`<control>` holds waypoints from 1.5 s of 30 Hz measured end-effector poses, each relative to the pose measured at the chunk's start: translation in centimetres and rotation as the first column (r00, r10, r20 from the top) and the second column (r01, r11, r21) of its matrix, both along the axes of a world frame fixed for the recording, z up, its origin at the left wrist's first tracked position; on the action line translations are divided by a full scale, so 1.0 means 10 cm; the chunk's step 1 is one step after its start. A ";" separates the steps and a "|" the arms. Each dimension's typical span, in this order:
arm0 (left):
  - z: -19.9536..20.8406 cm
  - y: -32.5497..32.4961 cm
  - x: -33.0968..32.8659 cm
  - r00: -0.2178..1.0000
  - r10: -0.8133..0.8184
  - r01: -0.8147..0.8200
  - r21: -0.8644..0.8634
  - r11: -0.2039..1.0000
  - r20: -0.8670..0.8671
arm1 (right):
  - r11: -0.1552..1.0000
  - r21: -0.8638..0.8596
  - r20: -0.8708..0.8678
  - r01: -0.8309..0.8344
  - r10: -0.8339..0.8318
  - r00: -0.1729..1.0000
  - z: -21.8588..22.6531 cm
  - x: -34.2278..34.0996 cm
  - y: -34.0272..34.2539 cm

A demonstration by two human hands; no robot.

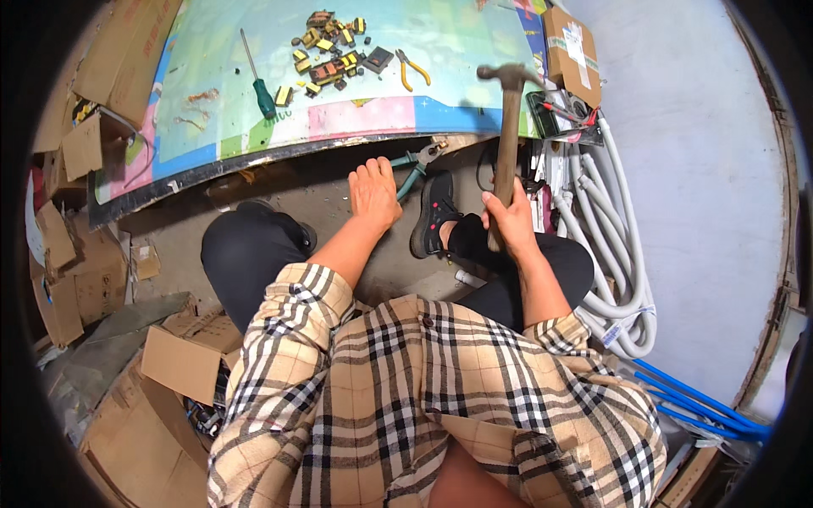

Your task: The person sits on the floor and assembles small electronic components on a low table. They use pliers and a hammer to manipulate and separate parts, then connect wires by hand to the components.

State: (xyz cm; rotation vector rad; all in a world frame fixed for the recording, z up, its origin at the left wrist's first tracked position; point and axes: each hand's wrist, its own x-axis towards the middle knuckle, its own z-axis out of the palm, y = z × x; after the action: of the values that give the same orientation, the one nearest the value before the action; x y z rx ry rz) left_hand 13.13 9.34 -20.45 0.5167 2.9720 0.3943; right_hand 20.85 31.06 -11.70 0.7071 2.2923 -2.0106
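My left hand [374, 195] is closed round the teal handles of a pair of pliers [412, 173]. The metal jaws point to the right, close against the front edge of the low table; what they grip, if anything, I cannot make out. In my right hand [511, 218] a claw hammer [508, 127] is held by the lower part of its wooden handle. Its head is raised, up and to the right of the pliers. Beyond on the tabletop lies a heap of small yellow, black and reddish-brown blocks [326, 63], looking like electrical parts.
On the table's printed cover [364, 118] lie a green-handled screwdriver [264, 97] and small yellow-handled pliers [413, 70]. Coiled grey-white tubing [627, 229] and blue pipes [703, 402] are at right. Cardboard boxes [182, 364] crowd the left; a taped box [572, 51] stands far right.
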 end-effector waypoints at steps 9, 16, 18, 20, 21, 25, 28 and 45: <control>-0.01 0.00 0.01 1.000 0.011 -0.009 -0.080 0.997 0.021 | 0.788 0.587 0.206 -0.186 0.078 0.976 -0.10 0.49 -0.15; -0.03 -0.03 0.00 1.000 0.004 -0.002 -0.063 0.998 0.027 | 0.725 0.651 0.222 -0.226 0.103 0.970 -0.31 0.53 -0.20; -0.04 -0.04 0.01 0.999 0.006 -0.005 -0.058 0.998 0.032 | 0.748 0.618 0.287 -0.242 0.073 0.955 -0.20 0.51 -0.24; -0.05 -0.08 0.00 1.000 0.004 -0.002 -0.060 0.998 0.029 | 0.735 0.664 0.124 -0.138 0.074 0.990 -0.09 0.48 -0.32; -0.06 -0.10 -0.01 1.000 0.002 0.000 -0.062 0.998 0.029 | 0.729 0.680 0.043 -0.084 0.075 0.996 -0.07 0.47 -0.35; -0.09 -0.11 -0.01 0.998 0.009 -0.006 -0.051 0.999 0.057 | 0.761 0.649 -0.031 0.000 0.026 0.999 -0.17 0.48 -0.40; -0.07 -0.06 -0.02 0.997 0.001 0.001 -0.039 0.999 0.074 | 0.753 0.639 0.167 -0.156 0.062 0.984 -0.45 0.59 -0.33; -0.06 -0.07 0.01 0.999 0.001 0.000 -0.006 1.000 0.051 | 0.829 0.552 0.184 -0.089 -0.017 0.983 -0.36 0.46 -0.26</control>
State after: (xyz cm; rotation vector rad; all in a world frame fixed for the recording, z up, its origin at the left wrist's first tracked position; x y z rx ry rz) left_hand 13.24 8.60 -21.09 0.4978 2.9239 0.3917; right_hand 25.49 28.48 -15.25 0.8114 2.7583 -1.1714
